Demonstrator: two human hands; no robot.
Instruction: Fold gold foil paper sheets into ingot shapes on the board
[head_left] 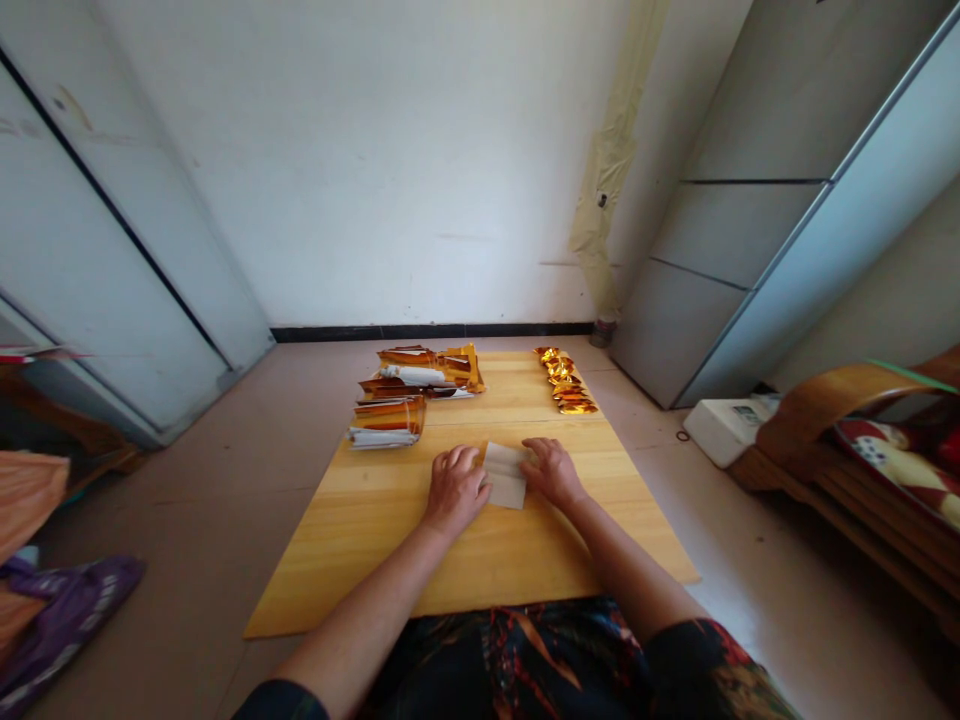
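Paper sheet point(506, 476), long axis near 12 o'clock, sits between left hand point(457, 490) and right hand point(551, 472), both narrow at its edges; I cannot tell whether either grips it.

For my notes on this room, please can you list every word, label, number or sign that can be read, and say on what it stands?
No text can be read.
The white box has a small label, too blurred to read.
The white paper between the left hand and right hand shows no writing.
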